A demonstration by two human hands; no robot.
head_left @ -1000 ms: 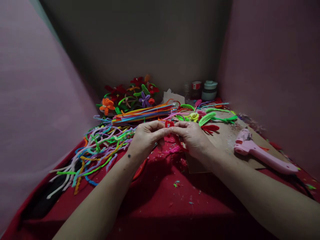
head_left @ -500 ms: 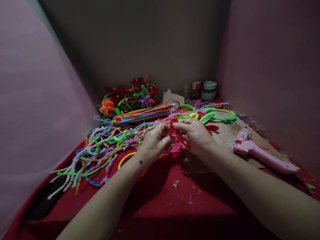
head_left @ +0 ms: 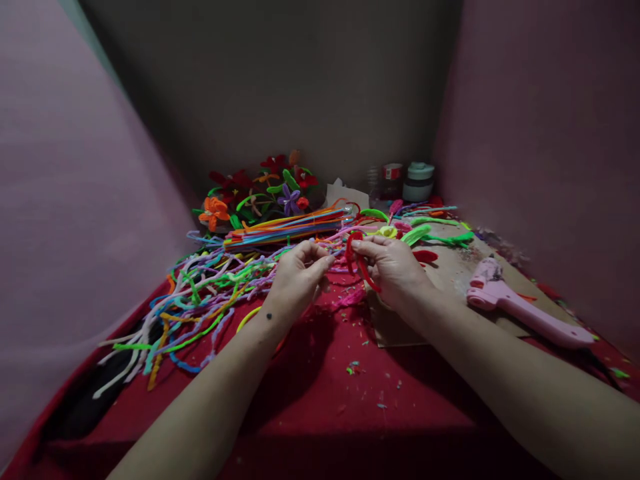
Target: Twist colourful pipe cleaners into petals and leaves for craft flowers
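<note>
My right hand [head_left: 397,270] pinches a looped red pipe cleaner [head_left: 351,252] between thumb and fingers, and part of it curves down below the fingertips. To its left, apart from the loop, is my left hand [head_left: 300,273], with thumb and forefinger pressed together. Whether anything sits in that pinch is too small to make out. Beneath and left of my left hand lies a tangle of coloured pipe cleaners [head_left: 200,287]. A red petal-like piece [head_left: 425,256] lies just beyond my right hand, and a pink piece [head_left: 351,298] is on the cloth below.
A pink glue gun [head_left: 530,307] lies on the cardboard [head_left: 450,287] at right. Straight pipe cleaners [head_left: 290,227] are bundled behind my hands. Pipe-cleaner flowers [head_left: 260,190] and a lidded jar [head_left: 419,181] stand at the back. Scraps dot the red cloth [head_left: 360,407].
My left hand has drawn away to the left from the red pipe cleaner. My right hand still holds the loop, shifted slightly to the right.
</note>
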